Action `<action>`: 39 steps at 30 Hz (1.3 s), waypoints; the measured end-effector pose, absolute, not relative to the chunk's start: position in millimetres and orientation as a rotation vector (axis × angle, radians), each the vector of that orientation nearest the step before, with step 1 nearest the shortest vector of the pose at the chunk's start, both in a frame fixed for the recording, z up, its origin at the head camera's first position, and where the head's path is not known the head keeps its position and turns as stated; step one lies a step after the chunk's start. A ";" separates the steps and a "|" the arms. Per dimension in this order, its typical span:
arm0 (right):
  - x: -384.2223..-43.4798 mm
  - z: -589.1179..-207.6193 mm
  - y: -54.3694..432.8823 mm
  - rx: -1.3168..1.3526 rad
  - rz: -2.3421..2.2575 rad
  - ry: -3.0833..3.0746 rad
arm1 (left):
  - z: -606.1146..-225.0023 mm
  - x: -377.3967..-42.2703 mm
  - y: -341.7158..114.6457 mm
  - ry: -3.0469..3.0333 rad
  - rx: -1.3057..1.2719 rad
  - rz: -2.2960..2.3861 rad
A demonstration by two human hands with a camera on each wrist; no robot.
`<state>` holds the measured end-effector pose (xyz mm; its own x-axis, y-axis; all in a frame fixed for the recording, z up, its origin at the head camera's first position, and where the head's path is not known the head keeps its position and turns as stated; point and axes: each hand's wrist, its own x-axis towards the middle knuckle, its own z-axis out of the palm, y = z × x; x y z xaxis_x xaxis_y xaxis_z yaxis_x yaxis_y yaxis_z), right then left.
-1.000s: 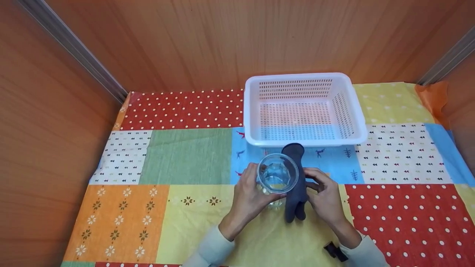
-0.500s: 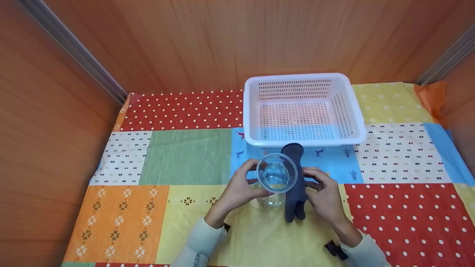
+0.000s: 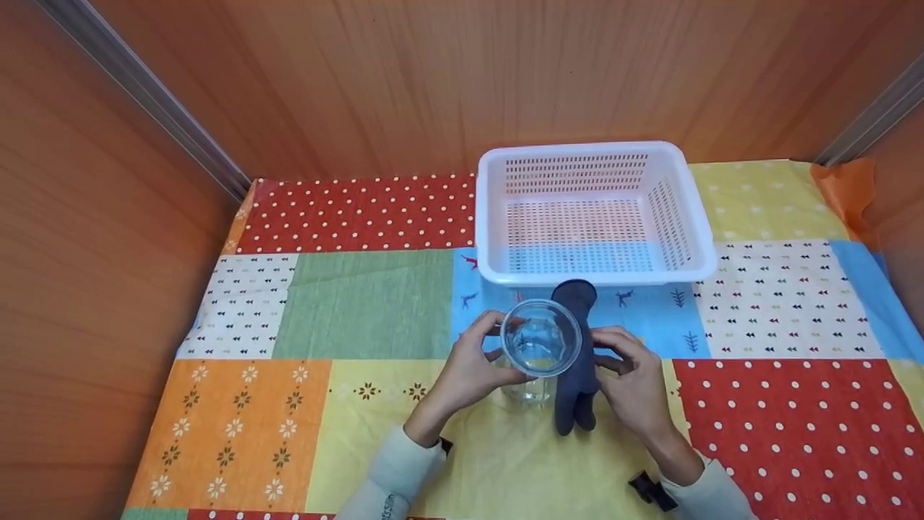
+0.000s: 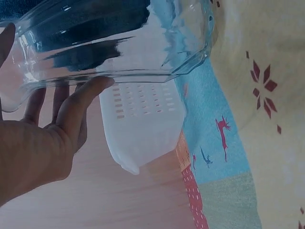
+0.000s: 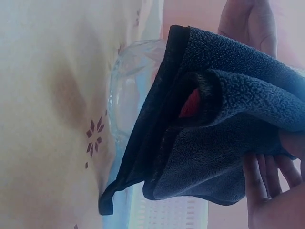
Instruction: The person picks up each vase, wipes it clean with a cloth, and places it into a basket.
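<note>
In the head view my left hand (image 3: 465,372) holds a clear drinking glass (image 3: 532,390) upright, fingers behind it and thumb in front, just below the wide rim. The left wrist view shows the faceted sides of the glass (image 4: 143,71) between thumb and fingers. To its right, my right hand (image 3: 637,390) pinches a folded dark grey towel (image 3: 575,375), which stands along the glass's right side. Seen from the right wrist, the towel (image 5: 205,157) has a black edge band and a small hanging loop; a bit of red shows inside a fold.
Beyond the hands stands a white plastic basket (image 3: 592,278) with slotted walls, its near rim close to the towel's top. A patchwork tablecloth (image 3: 368,303) covers the table. Wood panels (image 3: 433,87) rise at the back and both sides.
My left hand has shifted left around the glass, its thumb drawing back along the near side and the forearm swinging left. Glass, towel and right hand stay almost where they were.
</note>
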<state>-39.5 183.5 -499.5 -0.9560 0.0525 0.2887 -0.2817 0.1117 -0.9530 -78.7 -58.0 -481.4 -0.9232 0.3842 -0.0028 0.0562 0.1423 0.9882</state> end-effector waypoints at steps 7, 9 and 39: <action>-44.8 -498.0 183.0 0.238 1.958 -2.154 | -484.8 -74.7 -54.1 2.177 0.372 1.914; -46.8 -498.9 184.0 0.250 1.958 -2.156 | -485.1 -73.6 -53.3 2.201 0.362 1.904; -61.8 -493.0 176.9 0.119 2.078 -2.270 | -482.7 -77.6 -62.6 2.295 0.334 1.866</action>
